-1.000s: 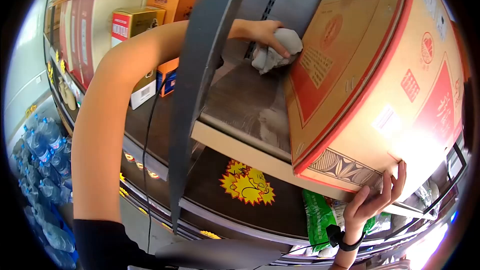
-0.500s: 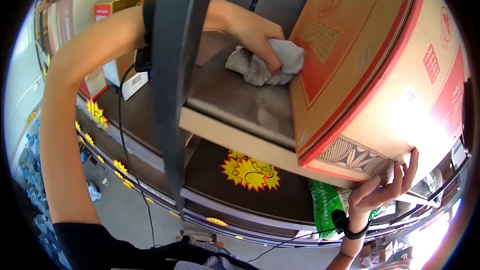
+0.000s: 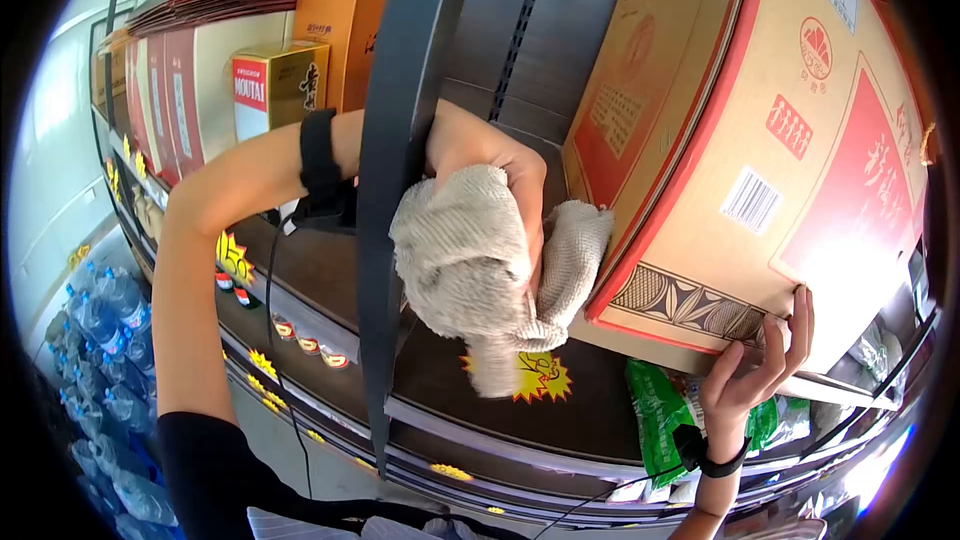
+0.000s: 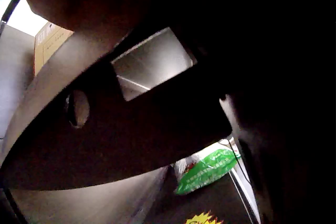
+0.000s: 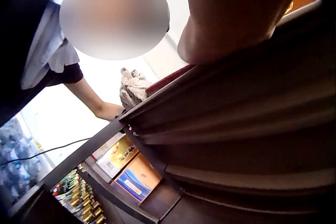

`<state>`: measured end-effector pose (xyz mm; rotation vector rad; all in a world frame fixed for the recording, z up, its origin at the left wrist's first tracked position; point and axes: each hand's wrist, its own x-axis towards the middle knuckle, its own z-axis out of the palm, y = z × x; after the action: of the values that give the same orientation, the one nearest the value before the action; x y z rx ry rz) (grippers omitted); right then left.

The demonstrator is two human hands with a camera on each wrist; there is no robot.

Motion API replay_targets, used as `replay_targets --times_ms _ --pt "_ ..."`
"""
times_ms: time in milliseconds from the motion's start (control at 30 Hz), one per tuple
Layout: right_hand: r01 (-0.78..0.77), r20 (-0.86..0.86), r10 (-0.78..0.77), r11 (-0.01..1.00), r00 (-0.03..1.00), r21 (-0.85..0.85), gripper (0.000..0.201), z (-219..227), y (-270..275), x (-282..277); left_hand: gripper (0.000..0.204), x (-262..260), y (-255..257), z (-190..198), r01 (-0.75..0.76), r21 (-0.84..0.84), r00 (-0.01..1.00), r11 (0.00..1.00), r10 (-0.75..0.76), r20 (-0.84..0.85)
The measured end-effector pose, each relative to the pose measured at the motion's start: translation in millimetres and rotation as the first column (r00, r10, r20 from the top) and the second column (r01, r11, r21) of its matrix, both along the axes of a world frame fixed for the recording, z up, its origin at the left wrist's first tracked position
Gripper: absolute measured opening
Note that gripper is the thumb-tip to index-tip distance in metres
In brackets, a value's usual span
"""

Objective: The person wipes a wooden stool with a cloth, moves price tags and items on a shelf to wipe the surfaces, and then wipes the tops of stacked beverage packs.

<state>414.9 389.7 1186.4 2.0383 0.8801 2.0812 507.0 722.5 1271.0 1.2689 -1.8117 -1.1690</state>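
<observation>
My left hand (image 3: pixel 490 155) reaches past the dark shelf post and grips a bunched grey cloth (image 3: pixel 460 240). Folds of it hang over the shelf's front edge, and a loose end droops, blurred, in front of a yellow price tag below. To the right stands a big cardboard carton (image 3: pixel 690 150) with red edging and a barcode. My right hand (image 3: pixel 755 370) rests its fingers on the carton's front near the bottom edge, thumb apart. In the right wrist view the cloth (image 5: pixel 134 87) shows above the shelf edge. Most of the left wrist view is dark.
A dark upright post (image 3: pixel 405 140) stands between the two shelf bays. Left of it are gift boxes (image 3: pixel 280 90) and a black cable (image 3: pixel 272 340). On the lower shelf lies a green bag (image 3: pixel 655 410). Bottled water (image 3: pixel 110 340) is stacked on the floor at far left.
My left hand has brought the cloth from deeper on the shelf, beside the carton, out toward the front edge and nearer the camera. My right hand stays at the carton's lower front.
</observation>
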Motion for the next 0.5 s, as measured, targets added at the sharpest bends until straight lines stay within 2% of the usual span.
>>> replay_targets --times_ms 33,67,133,200,233,300,333,367,433,500 --pt "0.013 -0.009 -0.013 1.000 1.000 0.000 0.035 -1 0 -1 0.064 0 -3 -2 0.085 -0.004 0.994 0.996 -0.085 -0.069" --pt "0.030 -0.031 -0.030 1.000 0.999 0.006 0.035 -5 0 -3 0.060 0 2 -2 -0.044 -0.041 0.999 0.998 0.046 0.030" --pt "0.014 0.003 -0.014 1.000 1.000 0.002 0.036 -1 0 -1 0.058 -3 12 4 -0.177 -0.098 0.974 0.979 0.189 0.129" --pt "0.023 0.002 -0.023 1.000 1.000 -0.001 0.036 -2 1 0 0.060 1 21 4 -0.432 -0.180 0.866 0.884 0.462 0.189" --pt "0.024 0.014 -0.024 1.000 1.000 0.001 0.035 -3 2 1 0.060 2 25 5 -0.435 -0.176 0.869 0.883 0.463 0.177" --pt "0.020 0.017 -0.020 1.000 1.000 -0.004 0.034 -4 4 2 0.051 4 32 8 -0.678 -0.238 0.658 0.696 0.718 0.227" --pt "0.029 0.028 -0.028 1.000 0.999 -0.004 0.033 -4 4 2 0.044 7 37 11 -0.767 -0.325 0.430 0.553 0.819 0.380" --pt "0.038 0.042 -0.038 0.999 0.998 -0.006 0.032 -4 3 2 0.044 22 45 11 -0.767 -0.321 0.435 0.555 0.819 0.375" --pt "0.051 0.039 -0.050 0.999 0.998 -0.014 0.031 -3 4 3 0.053 65 61 7 -0.862 -0.412 0.099 0.294 0.897 0.432" --pt "0.028 0.039 -0.028 1.000 0.999 -0.001 0.030 -3 3 4 0.055 89 68 9 -0.908 -0.409 -0.197 0.086 0.775 0.600"
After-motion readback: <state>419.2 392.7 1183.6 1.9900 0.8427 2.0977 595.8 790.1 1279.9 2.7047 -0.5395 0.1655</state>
